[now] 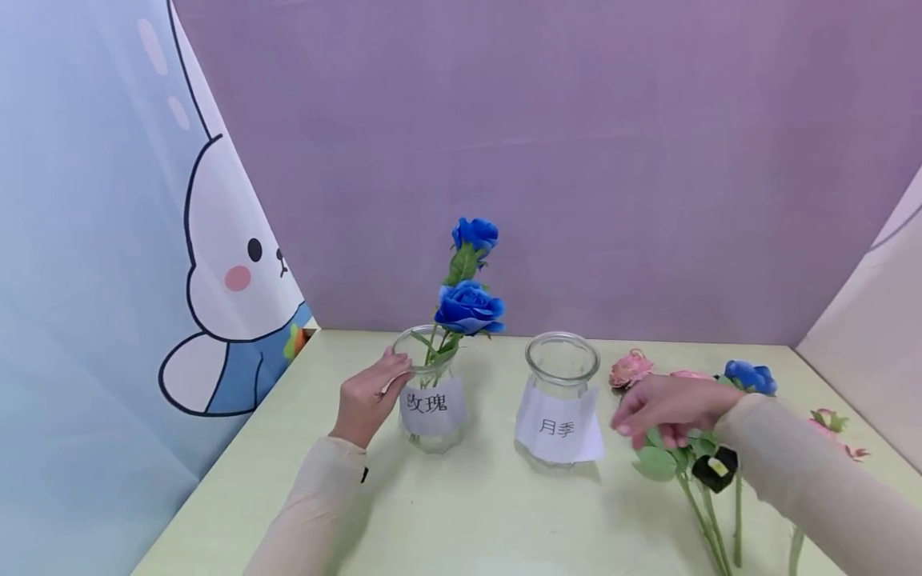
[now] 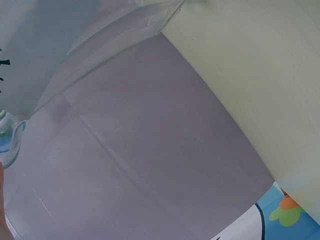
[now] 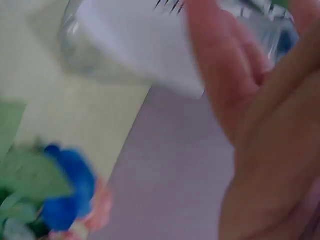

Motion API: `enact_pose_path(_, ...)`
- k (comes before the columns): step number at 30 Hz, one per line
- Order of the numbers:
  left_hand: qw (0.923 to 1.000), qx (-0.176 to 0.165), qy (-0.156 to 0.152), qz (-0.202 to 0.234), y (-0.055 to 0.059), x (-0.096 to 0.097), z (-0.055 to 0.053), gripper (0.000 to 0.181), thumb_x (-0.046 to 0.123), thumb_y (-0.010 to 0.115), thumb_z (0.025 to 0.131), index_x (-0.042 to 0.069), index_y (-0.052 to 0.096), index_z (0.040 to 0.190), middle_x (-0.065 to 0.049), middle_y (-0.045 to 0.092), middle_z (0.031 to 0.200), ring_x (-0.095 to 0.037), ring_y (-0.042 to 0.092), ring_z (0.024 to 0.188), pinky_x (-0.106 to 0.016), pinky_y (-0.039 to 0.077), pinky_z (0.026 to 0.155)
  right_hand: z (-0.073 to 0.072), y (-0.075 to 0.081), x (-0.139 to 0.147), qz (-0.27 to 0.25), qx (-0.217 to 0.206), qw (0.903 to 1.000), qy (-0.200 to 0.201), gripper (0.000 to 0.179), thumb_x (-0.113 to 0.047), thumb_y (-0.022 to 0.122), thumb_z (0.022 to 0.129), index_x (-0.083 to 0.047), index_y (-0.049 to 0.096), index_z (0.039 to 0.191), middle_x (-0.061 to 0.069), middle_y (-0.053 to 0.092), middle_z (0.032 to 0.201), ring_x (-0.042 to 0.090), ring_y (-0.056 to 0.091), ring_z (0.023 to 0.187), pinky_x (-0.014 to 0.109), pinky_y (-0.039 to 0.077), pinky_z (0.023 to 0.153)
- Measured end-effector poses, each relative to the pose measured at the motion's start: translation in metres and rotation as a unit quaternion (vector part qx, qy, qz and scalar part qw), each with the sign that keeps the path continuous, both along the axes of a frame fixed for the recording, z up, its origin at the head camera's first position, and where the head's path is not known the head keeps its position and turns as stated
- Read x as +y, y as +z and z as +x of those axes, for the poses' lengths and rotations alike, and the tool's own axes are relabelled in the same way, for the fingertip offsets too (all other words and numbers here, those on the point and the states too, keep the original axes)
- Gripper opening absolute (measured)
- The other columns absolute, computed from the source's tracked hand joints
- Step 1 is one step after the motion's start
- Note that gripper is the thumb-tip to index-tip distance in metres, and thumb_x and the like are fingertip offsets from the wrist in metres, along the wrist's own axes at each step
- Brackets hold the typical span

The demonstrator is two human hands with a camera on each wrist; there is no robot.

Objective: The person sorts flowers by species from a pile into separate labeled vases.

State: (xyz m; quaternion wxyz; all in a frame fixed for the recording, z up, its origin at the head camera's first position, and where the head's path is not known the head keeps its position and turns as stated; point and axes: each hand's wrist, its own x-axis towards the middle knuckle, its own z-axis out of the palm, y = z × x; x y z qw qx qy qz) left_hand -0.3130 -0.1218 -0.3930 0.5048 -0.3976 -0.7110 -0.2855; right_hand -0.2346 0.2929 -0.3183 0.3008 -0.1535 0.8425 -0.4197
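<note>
My left hand [image 1: 367, 398] holds the rim of a glass vase [image 1: 432, 442] at its left side, thumb and fingers on the glass. Two blue roses [image 1: 471, 308] stand in that vase, which carries a handwritten paper label. My right hand [image 1: 673, 404], fingers loosely bent and holding nothing, hovers over flowers lying on the right of the table. Under and around it are a pink flower [image 1: 631, 369], a blue rose [image 1: 751, 377] and green stems [image 1: 709, 520]. To its left stands a second labelled glass vase [image 1: 569, 390] with no flowers in it.
More pink flowers [image 1: 828, 422] lie by the right forearm, partly covered by the sleeve. A purple backdrop [image 1: 612, 160] rises behind the pale table [image 1: 490, 512]. A blue cloth with a cartoon rabbit [image 1: 223, 240] hangs at the left.
</note>
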Motion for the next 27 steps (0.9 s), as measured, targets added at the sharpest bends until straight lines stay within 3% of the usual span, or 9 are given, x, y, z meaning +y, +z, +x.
enact_pose_path(4,0.9998,-0.018,0.009,0.001,0.001,0.0,0.002,0.035,0.027,0.059,0.093,-0.004,0.074,0.09,-0.018,0.072,0.09,-0.033,0.07,0.084,-0.038,0.058,0.072,-0.009,-0.012,0.034,0.023,-0.035,0.9979,-0.049,0.028,-0.025,0.065,0.091,0.002,0.068,0.099,0.011,0.07,0.078,0.001,0.047,0.043,0.013,0.038,0.042)
enact_pose_path(7,0.9997,-0.021,0.01,0.001,0.002,0.001,0.003,0.02,0.015,0.07,0.085,-0.004,0.074,0.09,-0.018,0.072,0.091,-0.033,0.07,0.084,-0.039,0.058,0.072,-0.017,-0.023,0.051,0.002,-0.043,0.9934,-0.106,0.033,-0.025,0.064,0.092,0.007,0.064,0.101,0.008,0.071,0.074,0.001,0.048,0.043,0.013,0.041,0.042)
enact_pose_path(8,0.9998,-0.02,0.008,0.002,0.002,0.002,0.003,0.017,0.009,0.075,0.08,-0.004,0.074,0.091,-0.018,0.072,0.091,-0.033,0.07,0.083,-0.04,0.058,0.072,-0.021,-0.028,0.055,-0.011,-0.045,0.9905,-0.13,0.038,-0.024,0.063,0.093,0.011,0.059,0.109,0.008,0.071,0.074,0.001,0.049,0.044,0.014,0.042,0.043)
enact_pose_path(11,0.9998,-0.017,0.007,0.007,0.002,0.003,0.004,0.026,-0.004,0.081,0.066,-0.005,0.073,0.091,-0.019,0.072,0.091,-0.034,0.07,0.083,-0.042,0.058,0.071,-0.029,-0.04,0.063,-0.041,-0.048,0.9759,-0.209,0.039,-0.023,0.063,0.093,0.009,0.053,0.114,0.005,0.07,0.069,0.001,0.051,0.045,0.013,0.046,0.046)
enact_pose_path(13,0.9998,-0.016,0.006,0.01,0.002,0.003,0.004,0.024,-0.001,0.081,0.069,-0.005,0.073,0.092,-0.019,0.071,0.091,-0.034,0.07,0.082,-0.043,0.058,0.071,-0.033,-0.048,0.067,-0.052,-0.049,0.9671,-0.244,0.035,-0.021,0.063,0.093,0.007,0.056,0.113,0.004,0.069,0.067,0.0,0.052,0.045,0.012,0.046,0.047)
enact_pose_path(15,0.9998,-0.018,0.006,0.01,0.002,0.003,0.004,0.018,0.009,0.075,0.079,-0.005,0.073,0.091,-0.019,0.072,0.09,-0.034,0.07,0.082,-0.043,0.058,0.071,-0.035,-0.053,0.071,-0.049,-0.048,0.9639,-0.257,0.024,-0.019,0.062,0.094,0.004,0.063,0.102,0.002,0.068,0.064,-0.001,0.051,0.044,0.011,0.044,0.045)
enact_pose_path(18,0.9998,-0.019,0.005,0.009,0.001,0.003,0.003,0.031,0.023,0.062,0.091,-0.005,0.073,0.09,-0.019,0.072,0.09,-0.034,0.07,0.083,-0.041,0.058,0.073,-0.035,-0.06,0.071,-0.04,-0.034,0.9614,-0.27,0.019,-0.014,0.061,0.093,0.002,0.07,0.095,0.001,0.068,0.062,-0.002,0.051,0.043,0.011,0.043,0.044)
enact_pose_path(22,0.9998,-0.013,0.006,0.011,-0.001,0.002,0.003,0.038,0.028,0.058,0.094,-0.007,0.073,0.09,-0.019,0.071,0.09,-0.035,0.07,0.084,-0.039,0.057,0.076,-0.036,-0.069,0.066,-0.007,-0.007,0.9574,-0.289,0.016,-0.007,0.061,0.088,0.002,0.07,0.08,-0.001,0.066,0.058,-0.002,0.051,0.042,0.011,0.043,0.043)
enact_pose_path(27,0.9998,-0.015,0.013,0.008,-0.002,0.002,0.002,0.039,0.029,0.057,0.095,-0.006,0.073,0.091,-0.02,0.071,0.091,-0.036,0.069,0.086,-0.039,0.057,0.077,-0.036,-0.081,0.063,0.032,-0.006,0.9536,-0.299,0.019,-0.005,0.061,0.084,-0.003,0.066,0.066,-0.002,0.062,0.052,-0.002,0.047,0.04,0.009,0.04,0.041)
